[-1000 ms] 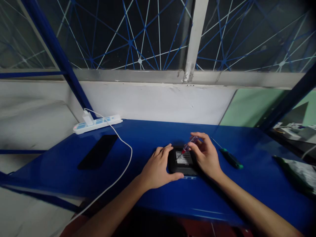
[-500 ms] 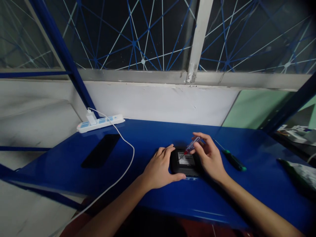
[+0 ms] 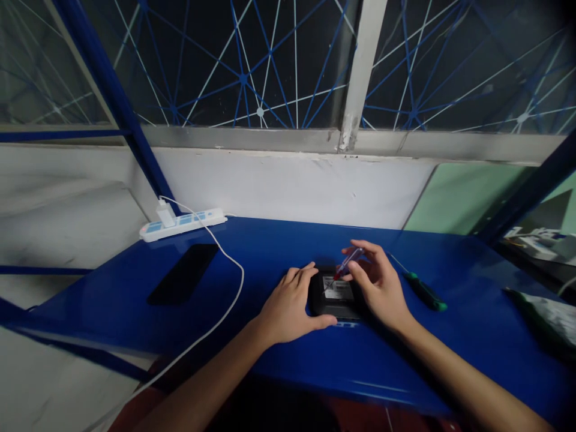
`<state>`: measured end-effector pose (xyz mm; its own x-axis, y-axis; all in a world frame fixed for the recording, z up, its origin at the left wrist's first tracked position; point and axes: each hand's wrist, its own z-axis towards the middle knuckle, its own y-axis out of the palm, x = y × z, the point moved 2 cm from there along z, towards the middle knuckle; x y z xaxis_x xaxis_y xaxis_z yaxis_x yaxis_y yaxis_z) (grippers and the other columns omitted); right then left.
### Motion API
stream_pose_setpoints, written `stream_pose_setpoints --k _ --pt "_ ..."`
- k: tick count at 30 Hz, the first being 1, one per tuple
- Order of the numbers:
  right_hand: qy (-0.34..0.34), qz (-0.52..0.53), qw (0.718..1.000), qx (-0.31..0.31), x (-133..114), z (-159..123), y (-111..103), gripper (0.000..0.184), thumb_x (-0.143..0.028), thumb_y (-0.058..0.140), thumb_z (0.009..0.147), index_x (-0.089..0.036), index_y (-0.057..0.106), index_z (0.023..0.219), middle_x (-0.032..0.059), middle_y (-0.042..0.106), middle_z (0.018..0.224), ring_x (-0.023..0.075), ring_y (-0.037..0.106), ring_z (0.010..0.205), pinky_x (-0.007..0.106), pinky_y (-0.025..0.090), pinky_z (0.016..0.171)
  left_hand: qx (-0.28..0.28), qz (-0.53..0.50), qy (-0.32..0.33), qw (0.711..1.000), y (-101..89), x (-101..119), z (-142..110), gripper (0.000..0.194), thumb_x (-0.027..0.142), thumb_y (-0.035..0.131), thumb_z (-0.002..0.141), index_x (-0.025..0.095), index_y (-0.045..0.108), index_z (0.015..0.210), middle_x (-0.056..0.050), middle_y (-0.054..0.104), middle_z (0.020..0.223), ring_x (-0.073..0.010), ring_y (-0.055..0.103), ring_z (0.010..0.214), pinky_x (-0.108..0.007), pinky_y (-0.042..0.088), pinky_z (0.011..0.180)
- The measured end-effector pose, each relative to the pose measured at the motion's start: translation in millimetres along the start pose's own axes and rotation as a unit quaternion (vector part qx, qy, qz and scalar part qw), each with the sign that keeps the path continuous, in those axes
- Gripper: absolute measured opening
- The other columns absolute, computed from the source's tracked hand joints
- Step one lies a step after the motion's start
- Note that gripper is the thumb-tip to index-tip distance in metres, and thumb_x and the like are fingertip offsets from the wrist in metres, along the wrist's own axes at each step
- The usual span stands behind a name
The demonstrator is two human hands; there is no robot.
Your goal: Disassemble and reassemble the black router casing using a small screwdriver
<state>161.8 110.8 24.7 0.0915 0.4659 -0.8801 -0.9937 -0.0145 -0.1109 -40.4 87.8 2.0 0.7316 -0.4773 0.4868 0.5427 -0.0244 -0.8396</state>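
A small black device [image 3: 335, 297] with a white label lies on the blue table [image 3: 270, 264] in front of me. My left hand [image 3: 290, 306] rests against its left side, fingers curled over the edge and thumb along the front, holding it down. My right hand [image 3: 375, 282] pinches a small red-handled screwdriver [image 3: 344, 266] between thumb and fingers. The tool slants down to the left with its tip on the label area of the device.
A green-handled screwdriver [image 3: 420, 290] lies right of my right hand. A black phone [image 3: 183, 273] lies at the left, near a white power strip [image 3: 182, 223] whose white cable [image 3: 225, 312] runs off the front edge. A bag [image 3: 544, 315] sits at the far right.
My right hand has turned the red screwdriver slightly over the device, with its fingers shifting. The left hand and the device stay put. The view moved a little.
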Motion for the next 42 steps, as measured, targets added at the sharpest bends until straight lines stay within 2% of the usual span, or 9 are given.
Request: stream_pose_setpoints --k 6,12,16,20,23,29,34,36,42 --pt "-0.001 -0.014 1.000 0.008 4.9 1.3 -1.3 0.042 -0.039 0.070 0.087 -0.028 0.055 0.124 0.0039 0.061 0.103 0.0175 0.065 0.083 0.031 0.060 0.064 -0.007 0.002 -0.002 1.000 -2.3 1.4 0.0 0.089 0.058 0.078 0.072 0.020 0.038 0.142 -0.016 0.042 0.153 -0.0362 0.041 0.138 -0.055 0.040 0.111" --pt "-0.005 -0.014 0.999 0.034 6.8 3.7 -2.7 0.033 -0.038 0.070 0.086 -0.027 0.057 0.115 -0.0015 0.060 0.087 0.0136 0.063 0.070 0.028 0.058 0.059 -0.004 0.002 0.003 1.000 0.1 -1.2 0.4 0.092 0.061 0.078 0.071 0.019 0.038 0.142 -0.015 0.041 0.154 -0.0354 0.041 0.137 -0.053 0.040 0.111" --pt "-0.017 -0.026 0.998 0.052 3.6 4.7 -3.1 0.025 -0.036 0.070 0.086 -0.026 0.060 0.107 0.0000 0.064 0.090 0.0132 0.065 0.069 0.028 0.058 0.060 -0.004 0.001 0.001 1.000 -0.9 0.1 -0.2 0.091 0.062 0.078 0.071 0.021 0.038 0.142 -0.015 0.042 0.154 -0.0360 0.042 0.137 -0.053 0.041 0.110" --pt "-0.006 -0.018 0.999 0.031 1.6 5.6 -2.8 0.032 -0.037 0.064 0.091 -0.028 0.058 0.121 0.0045 0.070 0.106 0.0170 0.070 0.083 0.032 0.062 0.068 -0.006 -0.002 -0.003 1.000 -3.1 2.1 0.0 0.089 0.060 0.077 0.071 0.022 0.039 0.142 -0.016 0.043 0.152 -0.0376 0.042 0.138 -0.056 0.041 0.109" --pt "0.009 -0.011 1.000 0.006 2.0 5.1 -2.3 0.035 -0.039 0.058 0.094 -0.029 0.056 0.128 0.0059 0.069 0.116 0.0160 0.070 0.084 0.034 0.062 0.073 -0.002 -0.002 0.001 1.000 -2.4 1.4 0.6 0.090 0.060 0.078 0.071 0.022 0.038 0.142 -0.016 0.043 0.152 -0.0372 0.042 0.138 -0.055 0.040 0.110" --pt "0.007 -0.032 0.999 0.030 3.1 5.9 -2.3 0.029 -0.040 0.065 0.090 -0.027 0.060 0.116 0.0007 0.064 0.093 0.0134 0.065 0.069 0.028 0.060 0.061 -0.001 0.002 0.003 1.000 -0.2 -0.2 -0.3 0.090 0.061 0.077 0.071 0.021 0.038 0.142 -0.015 0.042 0.154 -0.0361 0.042 0.137 -0.054 0.040 0.110" --pt "0.011 -0.007 1.000 0.007 3.1 7.8 -2.4 0.036 -0.037 0.062 0.092 -0.027 0.055 0.126 0.0069 0.068 0.114 0.0188 0.070 0.091 0.033 0.062 0.072 0.001 -0.003 0.002 1.000 -1.3 0.1 -0.4 0.090 0.059 0.079 0.071 0.023 0.038 0.142 -0.015 0.043 0.153 -0.0370 0.042 0.138 -0.056 0.040 0.110" --pt "0.018 0.000 1.000 -0.003 3.2 7.4 -2.3 0.036 -0.037 0.060 0.092 -0.027 0.054 0.126 0.0081 0.067 0.119 0.0190 0.070 0.091 0.035 0.063 0.075 0.002 -0.003 0.004 1.000 -1.6 0.3 0.1 0.089 0.058 0.078 0.071 0.023 0.038 0.142 -0.015 0.043 0.152 -0.0369 0.041 0.138 -0.056 0.040 0.110" --pt "0.024 0.005 1.000 -0.004 2.3 5.6 -1.1 0.037 -0.039 0.066 0.088 -0.029 0.054 0.122 0.0026 0.063 0.103 0.0162 0.068 0.081 0.029 0.061 0.063 -0.001 0.005 0.002 1.000 -0.5 -0.5 -0.3 0.091 0.060 0.078 0.071 0.019 0.038 0.142 -0.015 0.042 0.154 -0.0352 0.041 0.138 -0.053 0.040 0.112"
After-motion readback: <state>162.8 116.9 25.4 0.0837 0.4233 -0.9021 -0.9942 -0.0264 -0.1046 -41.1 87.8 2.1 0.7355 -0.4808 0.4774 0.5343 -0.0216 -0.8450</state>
